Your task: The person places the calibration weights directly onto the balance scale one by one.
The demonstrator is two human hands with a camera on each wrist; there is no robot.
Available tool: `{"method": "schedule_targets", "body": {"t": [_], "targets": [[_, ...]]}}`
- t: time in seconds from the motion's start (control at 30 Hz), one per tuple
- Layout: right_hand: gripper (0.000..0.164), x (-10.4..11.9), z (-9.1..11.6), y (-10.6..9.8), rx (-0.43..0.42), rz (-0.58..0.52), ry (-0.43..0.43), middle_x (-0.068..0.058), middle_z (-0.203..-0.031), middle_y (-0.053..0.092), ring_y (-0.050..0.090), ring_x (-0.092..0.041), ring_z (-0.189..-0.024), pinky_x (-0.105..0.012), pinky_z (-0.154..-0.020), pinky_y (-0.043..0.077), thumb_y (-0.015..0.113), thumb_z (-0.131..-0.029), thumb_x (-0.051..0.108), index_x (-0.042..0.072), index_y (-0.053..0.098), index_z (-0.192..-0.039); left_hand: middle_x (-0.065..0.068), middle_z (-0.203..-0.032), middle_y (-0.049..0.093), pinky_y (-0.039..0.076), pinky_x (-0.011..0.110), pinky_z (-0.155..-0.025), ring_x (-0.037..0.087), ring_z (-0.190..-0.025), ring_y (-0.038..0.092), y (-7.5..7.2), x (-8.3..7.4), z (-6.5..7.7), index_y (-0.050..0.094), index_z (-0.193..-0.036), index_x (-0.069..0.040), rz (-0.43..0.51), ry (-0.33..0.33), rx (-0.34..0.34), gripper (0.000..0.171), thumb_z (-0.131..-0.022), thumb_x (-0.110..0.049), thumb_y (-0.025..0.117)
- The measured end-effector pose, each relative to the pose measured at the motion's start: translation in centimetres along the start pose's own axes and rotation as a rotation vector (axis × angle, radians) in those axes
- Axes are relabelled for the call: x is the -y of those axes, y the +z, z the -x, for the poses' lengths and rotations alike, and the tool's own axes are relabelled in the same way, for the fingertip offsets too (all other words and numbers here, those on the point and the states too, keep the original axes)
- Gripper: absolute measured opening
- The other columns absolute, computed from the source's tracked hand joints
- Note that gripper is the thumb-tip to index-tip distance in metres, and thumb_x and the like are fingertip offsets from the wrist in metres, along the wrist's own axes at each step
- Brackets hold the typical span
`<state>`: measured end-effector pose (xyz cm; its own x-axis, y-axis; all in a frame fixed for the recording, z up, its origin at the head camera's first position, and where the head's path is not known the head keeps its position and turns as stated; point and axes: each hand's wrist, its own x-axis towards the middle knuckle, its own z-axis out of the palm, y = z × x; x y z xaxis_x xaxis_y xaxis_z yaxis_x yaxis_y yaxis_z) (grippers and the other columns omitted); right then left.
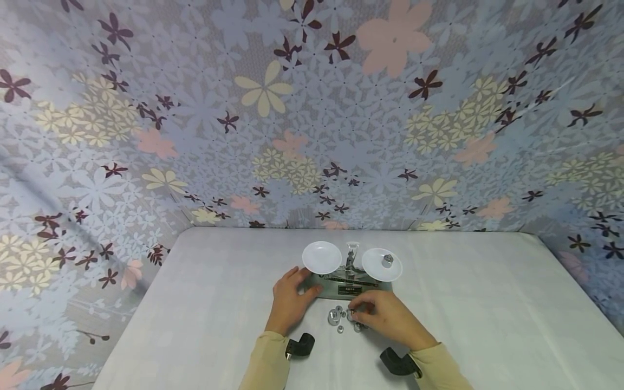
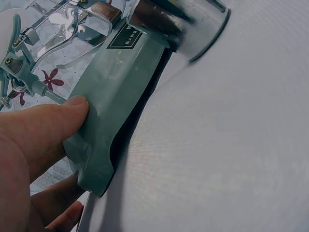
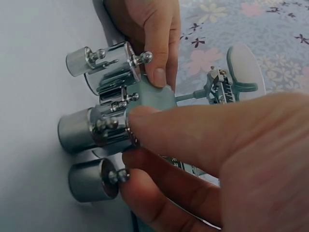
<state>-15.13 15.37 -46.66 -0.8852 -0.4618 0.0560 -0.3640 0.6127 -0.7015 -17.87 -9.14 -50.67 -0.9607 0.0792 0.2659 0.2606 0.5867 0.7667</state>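
Observation:
A green balance scale (image 1: 326,288) stands on the table with a white pan on each side. My left hand (image 1: 289,299) grips the left end of its base, thumb (image 2: 72,115) on the front face and fingers behind. On the right pan (image 1: 376,272) sits a metal weight (image 1: 387,261); the left pan (image 1: 322,257) is bare. In front of the base, my right hand (image 1: 390,317) pinches a silvery weight (image 1: 350,316) between thumb and fingers, partly hidden by them. Several knobbed weights (image 3: 91,180) of different sizes stand around those fingertips.
A large weight (image 1: 333,317) and a small one (image 1: 340,329) stand left of the right hand. White cloth (image 1: 224,303) covers the table. Flower-patterned fabric (image 1: 312,135) rises behind it and at both sides. A black wrist mount (image 1: 401,362) sits at each sleeve.

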Motion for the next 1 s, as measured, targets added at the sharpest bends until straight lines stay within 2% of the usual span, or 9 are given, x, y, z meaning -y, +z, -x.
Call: {"method": "schedule_targets", "body": {"t": [0.47, 1.0], "targets": [[0.005, -0.53, -0.14, 0.18, -0.018, 0.0, -0.057, 0.013, -0.088, 0.067, 0.057, 0.0, -0.073, -0.023, -0.065, 0.05, 0.077, -0.088, 0.017, 0.018, 0.076, -0.093, 0.009, -0.131, 0.067, 0.025, 0.068, -0.11, 0.037, -0.136, 0.047, 0.08, 0.02, 0.01, 0.069, -0.129, -0.013, -0.009, -0.01, 0.002, 0.044, -0.087, -0.028, 0.074], [0.005, -0.49, 0.05, 0.22, -0.023, 0.022, -0.09, 0.012, -0.091, 0.068, 0.058, 0.0, -0.076, -0.025, -0.069, 0.052, 0.075, -0.09, 0.016, 0.018, 0.075, -0.094, 0.009, -0.132, 0.066, 0.025, 0.068, -0.11, 0.037, -0.136, 0.047, 0.19, 0.14, 0.03, 0.069, -0.129, -0.014, -0.021, -0.008, 0.008, 0.044, -0.088, -0.028, 0.074]]}}
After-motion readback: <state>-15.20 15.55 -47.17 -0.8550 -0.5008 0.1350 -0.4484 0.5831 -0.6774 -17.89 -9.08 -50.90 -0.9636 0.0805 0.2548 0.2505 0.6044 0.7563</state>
